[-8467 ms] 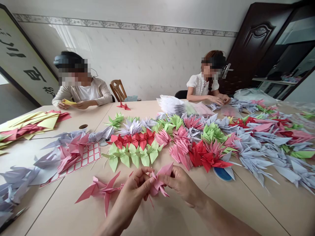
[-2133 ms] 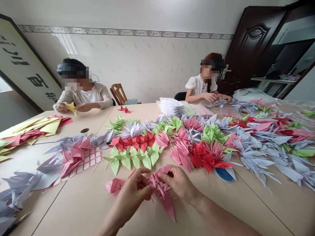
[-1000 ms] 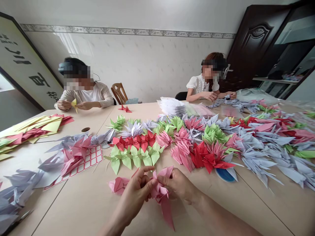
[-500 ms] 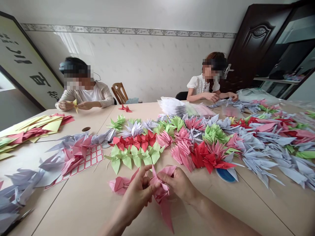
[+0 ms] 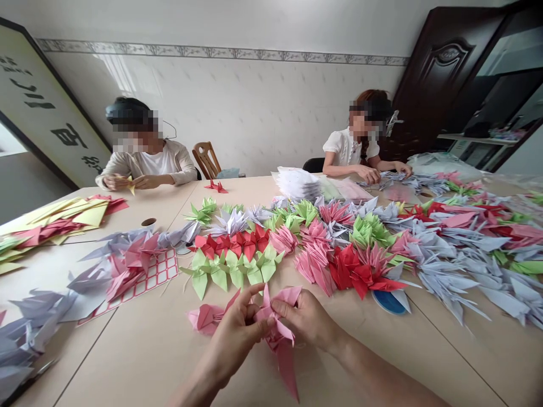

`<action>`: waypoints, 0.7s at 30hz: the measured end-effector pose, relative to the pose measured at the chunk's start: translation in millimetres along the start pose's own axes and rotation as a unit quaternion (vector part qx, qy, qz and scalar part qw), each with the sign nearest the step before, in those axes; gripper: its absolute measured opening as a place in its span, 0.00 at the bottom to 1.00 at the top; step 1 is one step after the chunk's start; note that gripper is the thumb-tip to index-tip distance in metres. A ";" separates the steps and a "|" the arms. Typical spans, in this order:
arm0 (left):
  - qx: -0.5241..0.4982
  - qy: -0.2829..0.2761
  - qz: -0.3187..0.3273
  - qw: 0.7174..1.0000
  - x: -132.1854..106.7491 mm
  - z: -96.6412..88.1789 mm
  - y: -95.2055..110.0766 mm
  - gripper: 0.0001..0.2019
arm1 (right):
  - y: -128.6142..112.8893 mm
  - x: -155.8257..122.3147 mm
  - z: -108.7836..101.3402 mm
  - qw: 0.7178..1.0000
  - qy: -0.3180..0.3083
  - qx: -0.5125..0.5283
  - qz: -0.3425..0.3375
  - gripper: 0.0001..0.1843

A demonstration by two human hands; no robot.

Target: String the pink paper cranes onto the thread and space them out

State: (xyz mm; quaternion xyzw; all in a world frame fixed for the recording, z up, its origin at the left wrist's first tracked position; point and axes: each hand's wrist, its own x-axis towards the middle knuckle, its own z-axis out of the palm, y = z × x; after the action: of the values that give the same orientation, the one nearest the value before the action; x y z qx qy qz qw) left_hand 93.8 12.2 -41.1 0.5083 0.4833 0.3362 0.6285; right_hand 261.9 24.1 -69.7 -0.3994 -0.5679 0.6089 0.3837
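Both my hands meet low in the middle of the view over a beige table (image 5: 139, 356). My left hand (image 5: 236, 333) and my right hand (image 5: 306, 319) pinch a bunch of pink paper cranes (image 5: 276, 328) between thumbs and fingers. One long pink wing hangs down from the bunch toward me. More pink cranes (image 5: 206, 317) of the same string lie on the table just left of my left hand.
Rows of green cranes (image 5: 231, 268), red cranes (image 5: 231, 243) and heaps of lilac cranes (image 5: 449, 265) cover the table beyond my hands. A red-grid sticker sheet (image 5: 156, 272) lies left. Two people fold paper at the far side, near stacks of paper (image 5: 297, 181).
The pink cranes strung out to my left have been drawn into a tight bunch between my hands. Over the last second my fingers only shift slightly on it.
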 end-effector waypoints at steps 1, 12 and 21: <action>0.005 0.001 -0.003 1.000 -0.1 0.5 0.3 0.35 | 0.8 0.2 -0.8 1.000 -0.002 -0.003 0.002 0.24; 0.238 0.135 0.088 0.958 6.0 -29.5 -3.8 0.17 | -3.5 4.6 -19.2 1.000 0.009 -0.011 0.007 0.25; 0.429 0.015 0.141 0.892 4.0 -26.4 -9.5 0.15 | 6.9 9.2 -32.8 0.995 0.009 0.099 0.017 0.22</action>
State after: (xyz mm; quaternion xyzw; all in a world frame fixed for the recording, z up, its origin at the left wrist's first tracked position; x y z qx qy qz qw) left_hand 69.3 21.6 -51.8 0.7865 0.5127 0.1888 0.2878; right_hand 288.5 44.8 -78.3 -0.3748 -0.4938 0.6652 0.4161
